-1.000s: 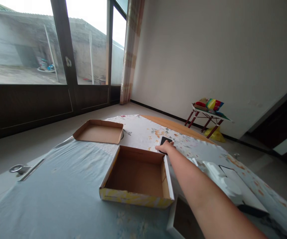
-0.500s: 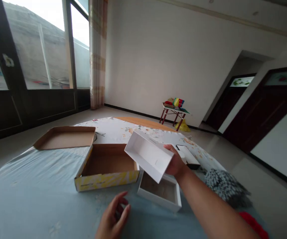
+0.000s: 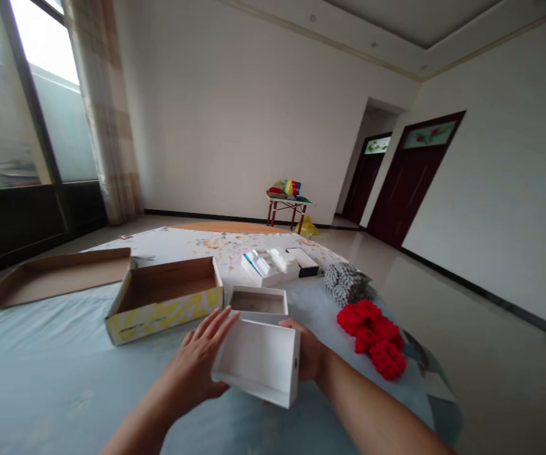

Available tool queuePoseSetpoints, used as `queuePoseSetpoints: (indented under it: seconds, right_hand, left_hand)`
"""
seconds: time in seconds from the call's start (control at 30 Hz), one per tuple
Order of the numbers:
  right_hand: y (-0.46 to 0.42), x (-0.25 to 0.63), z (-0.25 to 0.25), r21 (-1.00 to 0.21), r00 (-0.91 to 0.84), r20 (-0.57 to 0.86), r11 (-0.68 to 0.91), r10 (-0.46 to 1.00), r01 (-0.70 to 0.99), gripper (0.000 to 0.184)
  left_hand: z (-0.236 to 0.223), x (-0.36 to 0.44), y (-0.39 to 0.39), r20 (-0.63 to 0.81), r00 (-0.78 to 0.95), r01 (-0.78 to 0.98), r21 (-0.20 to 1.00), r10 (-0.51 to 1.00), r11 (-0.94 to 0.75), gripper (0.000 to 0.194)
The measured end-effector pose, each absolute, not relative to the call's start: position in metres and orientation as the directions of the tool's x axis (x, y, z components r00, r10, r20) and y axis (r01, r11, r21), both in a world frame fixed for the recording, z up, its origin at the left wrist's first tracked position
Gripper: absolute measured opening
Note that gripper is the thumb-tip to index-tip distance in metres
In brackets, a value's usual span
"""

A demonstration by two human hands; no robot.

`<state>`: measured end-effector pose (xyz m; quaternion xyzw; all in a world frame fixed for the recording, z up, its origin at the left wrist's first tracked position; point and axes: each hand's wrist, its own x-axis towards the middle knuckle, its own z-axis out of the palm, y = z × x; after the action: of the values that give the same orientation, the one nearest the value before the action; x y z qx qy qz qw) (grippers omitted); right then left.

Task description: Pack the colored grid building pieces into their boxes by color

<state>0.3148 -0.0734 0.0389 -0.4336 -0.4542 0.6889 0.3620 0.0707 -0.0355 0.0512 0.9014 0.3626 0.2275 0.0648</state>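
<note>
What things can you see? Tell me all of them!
held box: one, white, front centre
open box: one, white, beyond held box
cardboard box: one, yellow-white outside, left
cardboard tray: one, brown, far left
white pieces: several, white, table's far side
small box: one, black and white, beside them
grey heap: one, grey, table's right
red heap: one, red, just nearer
big table: one, flowery blue-white cloth, underneath
side table: one, white-topped, by wall
pile: one, multicoloured, on side table
bag: one, yellow, by side table
doors: two, dark red, right
curtain: one, beige, left
window panes: several, dark-framed, far left
walls: two, pale, behind and right
left grip: one, bare, held box's left
right grip: one, bare, held box's right
</note>
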Motion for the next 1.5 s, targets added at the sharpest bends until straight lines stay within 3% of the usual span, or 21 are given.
queuePoseSetpoints:
  seconds: [0.1, 0.23, 0.33, 0.47, 0.63, 0.77, 0.87, 1.0, 1.13, 1.27, 1.37, 1.5]
  right_hand:
    - [-0.073, 0.331, 0.029, -0.807, -0.417, -0.36, -0.503, 0.834, -0.31, 0.05]
    - [-0.078, 0.354, 0.025, -0.859, -0.053, -0.273, -0.268, 0.961, -0.436, 0.047]
    - [-0.088, 0.361, 0.02, -0.96, 0.171, -0.136, -0.088, 0.976, -0.266, 0.048]
    - [-0.098, 0.362, 0.009, -0.987, 0.269, 0.136, 0.105, 0.954, 0.126, 0.044]
    - [-0.117, 0.372, 0.015, -0.96, 0.338, 0.236, 0.163, 0.911, 0.229, 0.04]
    - [-0.143, 0.401, 0.035, -0.879, 0.447, 0.415, 0.223, 0.793, 0.421, 0.043]
    - [-0.162, 0.433, 0.044, -0.762, 0.519, 0.542, 0.125, 0.661, 0.636, 0.046]
    - [-0.185, 0.471, 0.039, -0.546, 0.508, 0.593, -0.152, 0.624, 0.824, 0.059]
    - [-0.199, 0.488, 0.023, -0.4, 0.545, 0.494, -0.38, 0.677, 0.834, 0.071]
    - [-0.197, 0.491, 0.01, -0.349, 0.621, 0.326, -0.52, 0.713, 0.78, 0.082]
    - [-0.189, 0.49, 0.003, -0.333, 0.629, 0.267, -0.542, 0.73, 0.771, 0.088]
    - [-0.177, 0.491, -0.006, -0.299, 0.585, 0.303, -0.508, 0.752, 0.808, 0.089]
  left_hand:
    - [0.043, 0.076, -0.036, 0.343, 0.637, 0.624, 0.295, 0.69, -0.723, 0.089]
    - [0.039, 0.086, -0.038, 0.32, 0.58, 0.704, 0.265, 0.749, -0.659, 0.084]
    - [0.037, 0.099, -0.047, 0.303, 0.572, 0.723, 0.254, 0.762, -0.643, 0.081]
    - [0.021, 0.113, -0.056, 0.307, 0.584, 0.699, 0.28, 0.751, -0.658, 0.083]
    - [-0.01, 0.105, -0.047, 0.359, 0.605, 0.61, 0.366, 0.711, -0.703, 0.099]
    - [-0.021, 0.099, -0.043, 0.342, 0.594, 0.534, 0.509, 0.728, -0.675, 0.091]
    - [-0.023, 0.102, -0.047, 0.342, 0.542, 0.537, 0.562, 0.767, -0.629, 0.089]
    - [-0.025, 0.107, -0.054, 0.358, 0.501, 0.538, 0.585, 0.788, -0.607, 0.09]
    - [-0.023, 0.107, -0.06, 0.341, 0.505, 0.516, 0.617, 0.793, -0.594, 0.087]
    - [-0.019, 0.106, -0.064, 0.331, 0.503, 0.517, 0.624, 0.798, -0.586, 0.086]
    - [-0.019, 0.106, -0.065, 0.35, 0.49, 0.517, 0.621, 0.799, -0.589, 0.087]
    - [-0.02, 0.107, -0.063, 0.347, 0.497, 0.507, 0.628, 0.795, -0.591, 0.088]
